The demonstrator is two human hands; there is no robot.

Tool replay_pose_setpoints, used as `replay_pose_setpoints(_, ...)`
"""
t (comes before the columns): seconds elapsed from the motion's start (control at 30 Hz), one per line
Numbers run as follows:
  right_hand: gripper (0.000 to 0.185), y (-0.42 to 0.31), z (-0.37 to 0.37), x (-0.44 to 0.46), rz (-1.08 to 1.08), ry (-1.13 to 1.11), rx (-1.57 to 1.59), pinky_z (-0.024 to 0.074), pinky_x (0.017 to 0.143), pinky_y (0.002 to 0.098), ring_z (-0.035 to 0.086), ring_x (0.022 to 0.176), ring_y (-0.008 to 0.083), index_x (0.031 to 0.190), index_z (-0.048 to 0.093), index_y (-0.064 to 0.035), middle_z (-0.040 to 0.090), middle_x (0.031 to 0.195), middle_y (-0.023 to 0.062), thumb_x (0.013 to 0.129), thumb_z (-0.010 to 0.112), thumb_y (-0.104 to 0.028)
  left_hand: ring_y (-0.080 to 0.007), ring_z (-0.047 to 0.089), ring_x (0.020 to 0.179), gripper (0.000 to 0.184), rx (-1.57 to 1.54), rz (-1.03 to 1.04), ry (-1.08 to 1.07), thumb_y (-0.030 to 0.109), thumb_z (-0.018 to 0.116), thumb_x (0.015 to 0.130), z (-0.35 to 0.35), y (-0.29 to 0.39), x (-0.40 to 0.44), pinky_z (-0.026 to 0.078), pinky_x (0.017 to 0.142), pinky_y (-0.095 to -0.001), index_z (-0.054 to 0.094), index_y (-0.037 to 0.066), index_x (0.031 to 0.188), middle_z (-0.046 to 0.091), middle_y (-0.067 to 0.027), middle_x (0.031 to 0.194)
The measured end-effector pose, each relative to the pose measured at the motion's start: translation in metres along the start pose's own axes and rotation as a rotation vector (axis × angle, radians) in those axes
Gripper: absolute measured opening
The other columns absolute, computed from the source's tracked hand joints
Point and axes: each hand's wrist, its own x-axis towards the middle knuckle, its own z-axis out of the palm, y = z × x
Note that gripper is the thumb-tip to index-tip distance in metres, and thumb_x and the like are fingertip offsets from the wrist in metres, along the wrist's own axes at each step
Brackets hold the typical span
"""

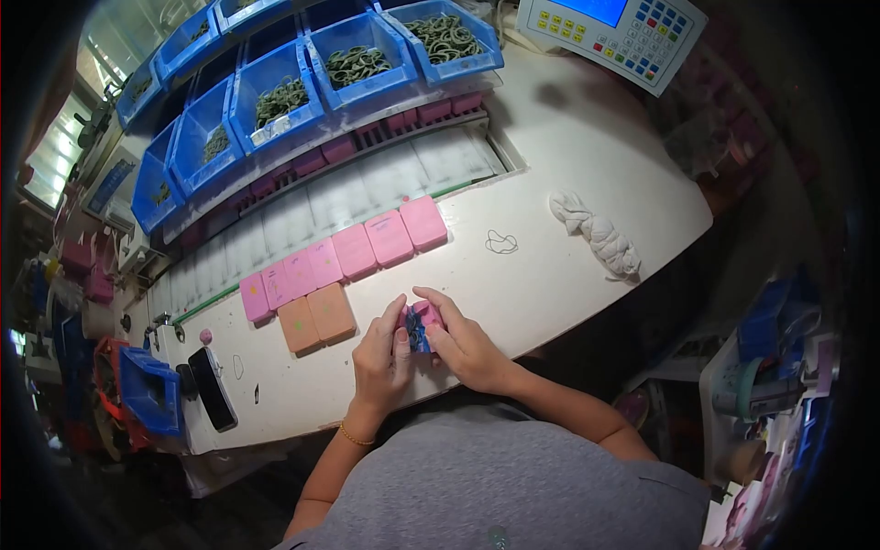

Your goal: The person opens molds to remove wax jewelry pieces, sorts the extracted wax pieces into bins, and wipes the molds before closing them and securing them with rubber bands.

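Near the front edge of the table, both my hands hold a small pink and blue object (419, 330), which looks like a pink mould block with blue material in it. My left hand (380, 362) closes on it from the left, thumb against its near side. From the right, my right hand (469, 350) grips it with thumb and fingers. Palms and fingers hide much of it. Just beyond are two orange-brown blocks (330, 314), side by side. Behind them runs a slanting row of several pink blocks (389, 238), some with small marks.
Blue bins (362, 64) of dark green rings stand on a rack at the back. A keypad machine (614, 32) is at the far right. A twisted white cloth (600, 238) and a thin loop (501, 242) lie to the right, a phone (213, 390) to the left.
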Motion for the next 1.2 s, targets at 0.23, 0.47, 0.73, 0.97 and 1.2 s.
replay_pose_setpoints(0.23,0.053,-0.008,-0.005,0.000,0.089,-0.053,0.081,0.0523,0.074,0.0310,0.059,0.078,0.0142,0.152,0.028,-0.0024,0.058,0.098,0.0103,0.103,0.039,-0.017,-0.0228,0.068,0.078,0.035,-0.189,-0.268,-0.100,0.012,0.052,0.103,-0.010,-0.003,-0.008,0.053,0.068,-0.0348,0.058,0.001,0.135,0.069,-0.0187,0.098)
replay_pose_setpoints(0.47,0.052,-0.004,0.000,-0.002,0.026,-0.030,0.033,0.0522,0.076,0.0317,0.060,0.080,0.0155,0.152,0.028,-0.0023,0.058,0.098,0.0109,0.104,0.038,-0.019,-0.0130,0.059,0.067,0.025,-0.212,-0.269,-0.082,0.012,0.053,0.102,-0.009,-0.002,-0.002,0.048,0.063,-0.0280,0.060,0.000,0.123,0.067,-0.0109,0.086)
replay_pose_setpoints(0.73,0.051,-0.005,-0.004,-0.002,0.024,-0.044,-0.005,0.0524,0.075,0.0363,0.063,0.076,0.0232,0.150,0.027,-0.0006,0.061,0.098,0.0183,0.103,0.036,-0.017,-0.0051,0.052,0.066,0.015,-0.374,-0.465,-0.121,0.014,0.054,0.103,-0.014,0.004,0.006,0.043,0.058,-0.0230,0.057,0.001,0.110,0.062,-0.0023,0.082)
replay_pose_setpoints(0.97,0.051,0.012,-0.006,-0.001,0.033,-0.048,0.183,0.0512,0.072,0.0300,0.056,0.075,0.0132,0.151,0.027,-0.0026,0.056,0.098,0.0094,0.103,0.037,-0.015,0.0003,0.046,0.061,0.020,-0.748,-0.608,-0.064,0.022,0.053,0.105,-0.010,-0.009,-0.001,0.039,0.052,-0.0173,0.053,0.007,0.118,0.058,0.0028,0.081)
replay_pose_setpoints(1.2,0.053,0.017,-0.016,-0.003,0.020,-0.088,0.287,0.0502,0.078,0.0285,0.055,0.085,0.0128,0.154,0.023,-0.0025,0.054,0.105,0.0094,0.105,0.036,-0.017,0.0005,0.046,0.060,0.020,-0.950,-0.659,0.034,0.024,0.052,0.106,-0.004,-0.003,-0.001,0.038,0.049,-0.0167,0.053,0.008,0.119,0.059,0.0029,0.088)
